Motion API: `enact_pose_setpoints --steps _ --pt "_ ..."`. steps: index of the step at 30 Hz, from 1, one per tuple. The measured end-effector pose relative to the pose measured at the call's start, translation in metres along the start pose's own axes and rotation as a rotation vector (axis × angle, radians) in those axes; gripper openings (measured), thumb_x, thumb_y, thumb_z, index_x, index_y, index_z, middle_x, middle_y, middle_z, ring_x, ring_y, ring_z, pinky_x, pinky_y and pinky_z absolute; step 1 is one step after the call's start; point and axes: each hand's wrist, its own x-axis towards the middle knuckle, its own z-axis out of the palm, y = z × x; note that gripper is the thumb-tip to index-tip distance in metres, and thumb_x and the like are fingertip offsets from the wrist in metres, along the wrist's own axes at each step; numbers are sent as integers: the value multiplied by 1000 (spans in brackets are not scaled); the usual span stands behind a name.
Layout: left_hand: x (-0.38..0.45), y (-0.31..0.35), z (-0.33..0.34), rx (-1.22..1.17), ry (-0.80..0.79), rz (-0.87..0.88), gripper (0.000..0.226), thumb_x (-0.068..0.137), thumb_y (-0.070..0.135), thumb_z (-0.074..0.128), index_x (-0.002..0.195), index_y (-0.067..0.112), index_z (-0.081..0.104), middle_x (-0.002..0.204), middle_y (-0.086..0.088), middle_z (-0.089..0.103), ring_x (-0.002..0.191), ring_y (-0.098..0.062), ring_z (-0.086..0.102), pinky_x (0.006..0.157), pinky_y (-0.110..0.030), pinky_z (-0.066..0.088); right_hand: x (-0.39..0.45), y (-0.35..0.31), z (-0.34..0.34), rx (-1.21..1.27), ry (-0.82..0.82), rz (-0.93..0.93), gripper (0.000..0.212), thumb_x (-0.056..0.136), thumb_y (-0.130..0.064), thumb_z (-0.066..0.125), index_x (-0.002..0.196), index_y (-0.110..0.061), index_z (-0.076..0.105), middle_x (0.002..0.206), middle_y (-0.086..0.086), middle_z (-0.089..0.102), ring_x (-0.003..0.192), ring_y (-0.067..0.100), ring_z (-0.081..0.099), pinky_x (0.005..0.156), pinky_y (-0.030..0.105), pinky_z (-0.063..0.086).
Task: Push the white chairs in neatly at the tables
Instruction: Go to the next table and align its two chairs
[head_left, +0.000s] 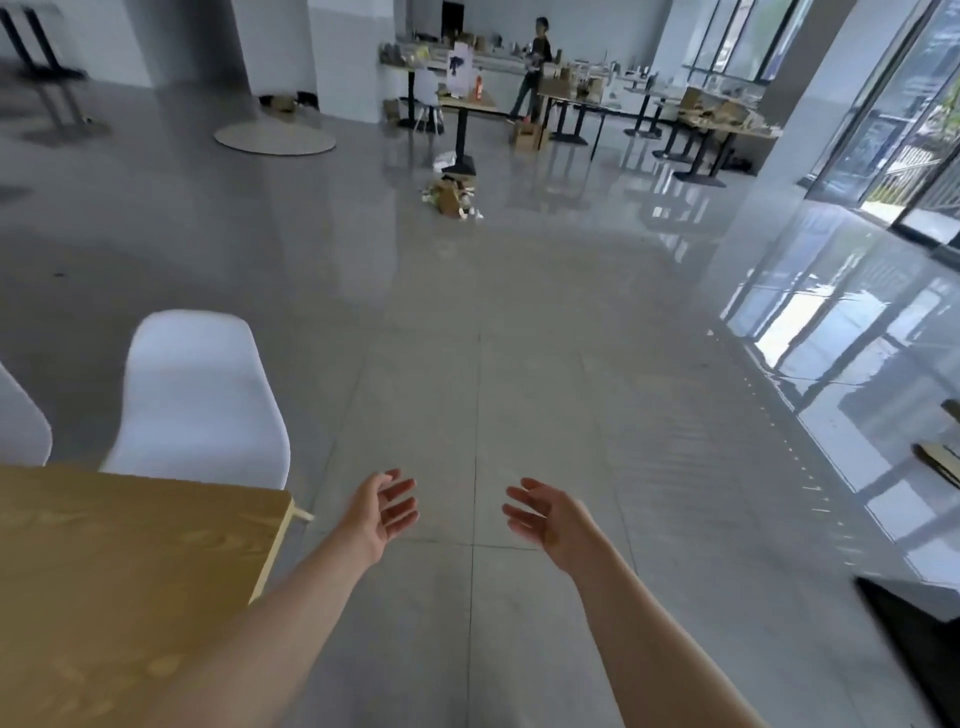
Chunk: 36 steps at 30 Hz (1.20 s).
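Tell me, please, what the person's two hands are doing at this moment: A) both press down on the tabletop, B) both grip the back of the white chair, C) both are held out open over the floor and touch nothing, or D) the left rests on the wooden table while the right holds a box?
C: the left hand and right hand hang open above the grey floor, apart from the white chair and the wooden table.

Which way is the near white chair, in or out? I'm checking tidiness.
In: the white chair stands upright, its seat hidden behind the wooden table edge.
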Motion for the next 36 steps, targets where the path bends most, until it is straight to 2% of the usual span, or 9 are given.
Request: enact_pose_setpoints --steps 8,14,17,23,28,32,36 --pt "122 65 69 -142 154 81 20 96 20 39 86 18 56 91 -4 63 75 -22 56 65 -34 49 163 -112 34 -98 -133 94 20 93 -2 44 107 -5 58 104 14 68 87 33 67 53 31 58" --pt "184 121 117 -259 223 157 21 97 20 38 90 18 58 93 -4 63 76 -22 56 67 -34 49 266 -207 79 -169 -181 113 18 94 -2 42 102 -6 58 100 12 68 83 30 66 54 30 59" --pt "213 146 120 -333 294 174 21 97 20 38 89 17 57 92 -4 63 76 -22 56 67 -34 49 308 -218 116 -215 -225 174 18 94 -2 42 101 -6 58 99 13 68 80 30 67 51 30 58" --pt "293 211 108 -447 380 239 22 98 19 38 92 14 58 95 -6 63 81 -23 58 69 -36 50 402 -241 212 -336 -345 223 19 94 -3 39 96 -8 58 94 11 68 58 22 72 50 28 57" --pt "364 270 89 -559 439 252 22 97 20 39 91 14 59 96 -7 63 80 -23 58 66 -36 49 476 -262 294 -437 -411 256 19 94 -3 39 96 -10 56 95 10 68 60 21 72 50 28 57" --pt "414 318 89 -615 491 259 22 97 19 39 91 13 58 95 -8 64 80 -25 58 65 -37 49 536 -294 355 -480 -442 279 18 93 -3 40 100 -9 56 97 10 68 74 25 70 52 28 57" --pt "457 369 87 -670 541 288 21 96 19 39 89 14 57 94 -6 63 79 -23 56 65 -36 48 592 -317 412 -514 -482 323 18 93 -2 40 97 -9 56 85 9 72 59 22 71 50 28 57"
